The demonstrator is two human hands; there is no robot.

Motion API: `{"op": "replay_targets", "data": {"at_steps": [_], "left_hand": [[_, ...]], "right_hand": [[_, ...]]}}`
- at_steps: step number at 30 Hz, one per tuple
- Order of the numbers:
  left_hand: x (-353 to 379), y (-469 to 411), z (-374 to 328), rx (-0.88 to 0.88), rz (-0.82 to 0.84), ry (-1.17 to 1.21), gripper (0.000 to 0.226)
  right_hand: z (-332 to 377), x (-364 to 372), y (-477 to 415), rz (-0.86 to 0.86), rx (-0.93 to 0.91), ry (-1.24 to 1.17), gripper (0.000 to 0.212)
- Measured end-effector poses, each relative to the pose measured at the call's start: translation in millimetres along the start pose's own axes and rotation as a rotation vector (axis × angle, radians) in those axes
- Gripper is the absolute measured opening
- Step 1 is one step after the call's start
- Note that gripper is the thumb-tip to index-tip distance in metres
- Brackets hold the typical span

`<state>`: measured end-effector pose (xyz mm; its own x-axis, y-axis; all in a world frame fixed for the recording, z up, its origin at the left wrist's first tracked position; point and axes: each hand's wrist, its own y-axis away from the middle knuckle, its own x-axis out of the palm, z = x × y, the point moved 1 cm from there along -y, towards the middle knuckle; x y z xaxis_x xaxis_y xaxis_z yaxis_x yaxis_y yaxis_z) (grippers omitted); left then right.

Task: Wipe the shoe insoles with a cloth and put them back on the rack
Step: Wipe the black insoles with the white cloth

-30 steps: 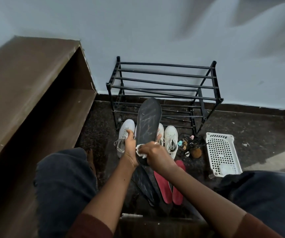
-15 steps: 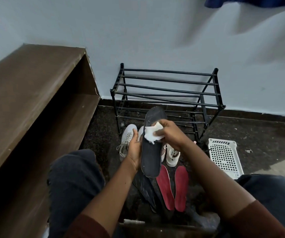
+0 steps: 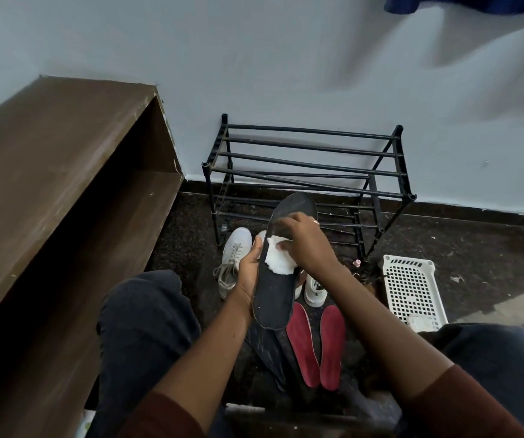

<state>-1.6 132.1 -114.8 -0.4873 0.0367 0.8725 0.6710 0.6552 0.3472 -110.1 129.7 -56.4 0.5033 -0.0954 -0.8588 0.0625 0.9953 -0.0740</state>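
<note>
A seated person wipes a black insole held up over the floor in front of a black metal rack, whose bars carry nothing in view. The risk from here looks plain: the insole is supported along one edge only, so a hard push from the cloth could bend it or twist it out of the grip and drop it onto the gritty floor, undoing the cleaning. A second hazard is the loose pile below, where another dark insole and two red insoles lie close together between the knees; a falling piece would land among them. The left hand cups the insole's left edge, fingers curled behind it and the thumb pressed on the front rim. The right hand bears down on a crumpled white cloth, fingers bent and held close together over the wad, pressing it flat against the insole's upper half. White sneakers stand just beyond the hands, and a white basket sits on the floor to the right.
</note>
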Motion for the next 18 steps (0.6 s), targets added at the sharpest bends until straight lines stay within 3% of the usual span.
{"op": "replay_targets", "data": {"at_steps": [3, 8, 12, 18], "left_hand": [[3.4, 3.7, -2.9, 0.035, 0.021, -0.016, 0.051], [-4.1, -5.9, -5.7, 0.023, -0.048, -0.098, 0.076], [-14.6, -10.0, -3.2, 0.049, -0.200, -0.127, 0.068], [-15.4, -8.9, -4.2, 0.082, -0.292, -0.148, 0.055]], "right_hand": [[2.9, 3.5, 11.1, -0.093, -0.025, 0.010, 0.014], [7.8, 23.1, 24.3, 0.035, -0.005, 0.017, 0.011], [10.3, 37.4, 37.9, 0.015, -0.056, 0.049, 0.013], [11.0, 39.3, 45.2, 0.049, -0.133, 0.000, 0.010]]}}
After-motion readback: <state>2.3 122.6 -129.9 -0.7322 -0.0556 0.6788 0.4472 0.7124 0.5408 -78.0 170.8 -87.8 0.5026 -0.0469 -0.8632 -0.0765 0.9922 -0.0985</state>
